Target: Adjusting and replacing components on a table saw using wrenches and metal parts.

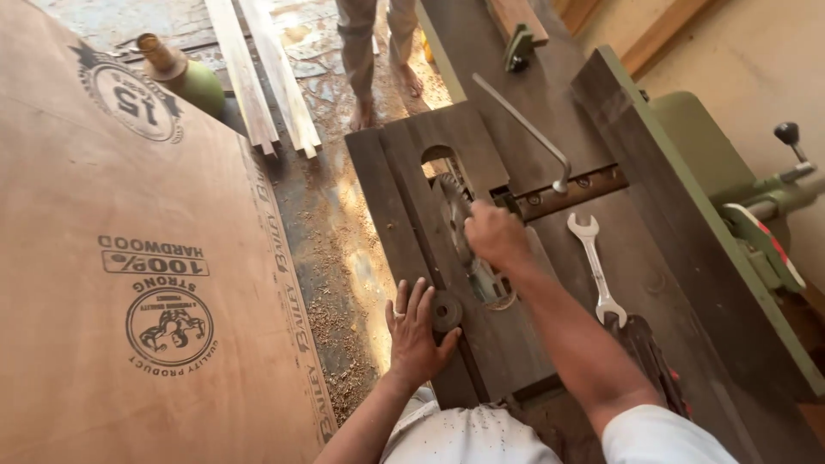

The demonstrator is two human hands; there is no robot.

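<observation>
My left hand (415,332) rests on the near left edge of a dark woodworking machine table (481,155), fingers spread, beside a round dark washer-like disc (447,311). My right hand (494,234) is closed over the toothed circular saw blade (453,202) that sits in the table's slot; what the fingers grip is hidden. A double-ended spanner (595,266) lies on the table just right of my right forearm. A bent metal bar (528,133) lies farther back.
A large plywood sheet (129,275) stands at the left. Timber strips (258,73) and a green bottle-shaped object (185,76) lie on the sawdust-covered floor. Another person's bare legs (374,51) stand at the far end. The green fence (705,223) and a handle (786,137) run along the right.
</observation>
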